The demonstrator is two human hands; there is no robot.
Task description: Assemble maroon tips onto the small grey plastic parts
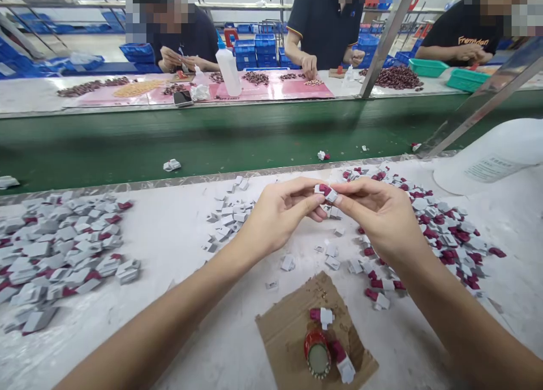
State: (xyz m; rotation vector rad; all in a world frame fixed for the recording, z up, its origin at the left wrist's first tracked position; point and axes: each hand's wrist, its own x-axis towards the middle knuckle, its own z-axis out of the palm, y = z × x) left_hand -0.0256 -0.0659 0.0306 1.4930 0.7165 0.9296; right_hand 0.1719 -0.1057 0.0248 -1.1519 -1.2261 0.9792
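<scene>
Over the middle of the table, my left hand (pixel 285 212) and my right hand (pixel 379 209) meet on a small grey-and-maroon plastic piece (pixel 326 193). Thumb and fingers of each hand pinch it from opposite sides; its exact kind I cannot make out. Below my hands lies a brown cardboard piece (pixel 292 328) bearing a red bottle cap (pixel 317 355) and two more grey-and-maroon pieces, one of them this piece (pixel 322 316). Loose grey parts (pixel 229 216) lie left of my left hand. Maroon and grey parts (pixel 449 232) spread beyond my right wrist.
A large heap of grey and maroon pieces (pixel 63 248) covers the table's left. A white bottle (pixel 492 155) lies at the right. Behind runs a green conveyor belt (pixel 246 133) with a few stray parts. Slanting metal posts (pixel 388 39) rise at right. Several people work across the belt.
</scene>
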